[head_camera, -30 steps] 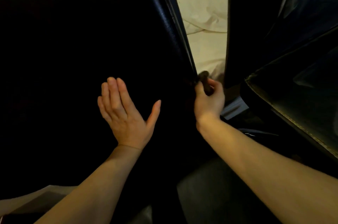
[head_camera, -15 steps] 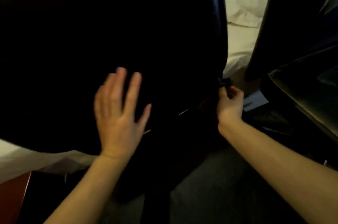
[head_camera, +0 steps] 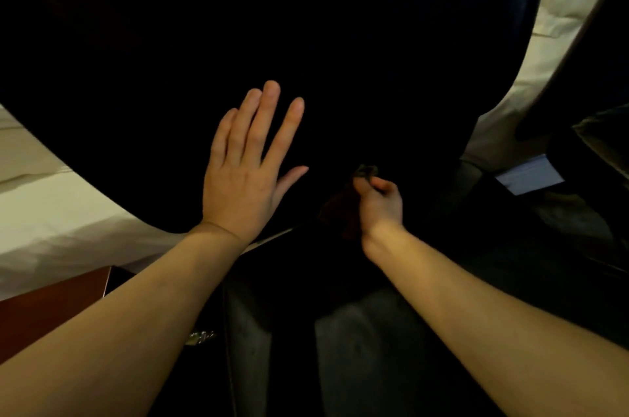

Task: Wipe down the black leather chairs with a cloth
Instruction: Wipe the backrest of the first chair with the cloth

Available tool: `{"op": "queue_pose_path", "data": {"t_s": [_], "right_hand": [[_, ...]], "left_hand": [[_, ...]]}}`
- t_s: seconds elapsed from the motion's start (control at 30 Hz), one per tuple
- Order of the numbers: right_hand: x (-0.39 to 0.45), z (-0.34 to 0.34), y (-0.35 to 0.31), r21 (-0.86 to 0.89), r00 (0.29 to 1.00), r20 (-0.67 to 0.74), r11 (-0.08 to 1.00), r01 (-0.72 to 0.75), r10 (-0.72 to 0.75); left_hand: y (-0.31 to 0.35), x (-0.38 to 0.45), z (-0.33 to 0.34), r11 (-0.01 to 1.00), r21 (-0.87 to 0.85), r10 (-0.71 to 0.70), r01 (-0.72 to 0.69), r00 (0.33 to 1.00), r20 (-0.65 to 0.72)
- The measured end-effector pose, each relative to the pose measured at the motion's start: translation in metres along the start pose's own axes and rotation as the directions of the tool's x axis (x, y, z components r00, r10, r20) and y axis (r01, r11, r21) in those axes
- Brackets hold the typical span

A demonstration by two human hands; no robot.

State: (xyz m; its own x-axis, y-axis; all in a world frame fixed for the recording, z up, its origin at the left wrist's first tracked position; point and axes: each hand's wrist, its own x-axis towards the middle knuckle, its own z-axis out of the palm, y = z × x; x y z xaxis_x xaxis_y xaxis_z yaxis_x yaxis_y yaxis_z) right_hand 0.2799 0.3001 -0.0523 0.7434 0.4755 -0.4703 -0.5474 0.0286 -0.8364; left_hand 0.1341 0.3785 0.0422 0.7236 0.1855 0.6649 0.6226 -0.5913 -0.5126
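Observation:
A black leather chair back (head_camera: pixel 306 25) fills the upper half of the view, very dark. My left hand (head_camera: pixel 245 171) lies flat against its lower part, fingers straight and spread. Near the bottom edge of the chair back, my right hand (head_camera: pixel 377 202) grips a dark brown cloth (head_camera: pixel 343 202), bunched in its curled fingers, with a tuft showing above the knuckles. Most of the cloth is lost in shadow.
White bedding (head_camera: pixel 51 229) lies at the left and behind the chair at the upper right. A reddish wooden surface (head_camera: pixel 51 314) sits at the lower left. A second black chair (head_camera: pixel 599 151) stands at the right. Grey floor (head_camera: pixel 367 365) shows below.
The chair back has swung so more of it faces me. My right hand with the cloth has moved left from the chair's right edge to its lower middle. My left hand stayed flat on it.

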Motion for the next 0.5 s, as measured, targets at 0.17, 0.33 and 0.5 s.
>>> {"op": "queue_pose_path", "data": {"t_s": [0.17, 0.33, 0.5], "right_hand": [[0.055, -0.059, -0.062, 0.003, 0.968, -0.186, 0.985, 0.171, -0.167], [0.007, -0.005, -0.006, -0.246, 0.958, -0.041, 0.932, 0.265, -0.284], [-0.015, 0.007, 0.024, -0.079, 0.994, 0.085, 0.994, 0.070, -0.064]], "left_hand": [[0.000, 0.000, 0.002, 1.000, 0.026, 0.001, 0.000, 1.000, -0.023], [0.001, 0.000, -0.014, 0.998, -0.053, 0.034, -0.032, 0.999, 0.021], [-0.045, -0.030, -0.048, 0.986, -0.090, 0.142, -0.139, 0.990, 0.023]]}}
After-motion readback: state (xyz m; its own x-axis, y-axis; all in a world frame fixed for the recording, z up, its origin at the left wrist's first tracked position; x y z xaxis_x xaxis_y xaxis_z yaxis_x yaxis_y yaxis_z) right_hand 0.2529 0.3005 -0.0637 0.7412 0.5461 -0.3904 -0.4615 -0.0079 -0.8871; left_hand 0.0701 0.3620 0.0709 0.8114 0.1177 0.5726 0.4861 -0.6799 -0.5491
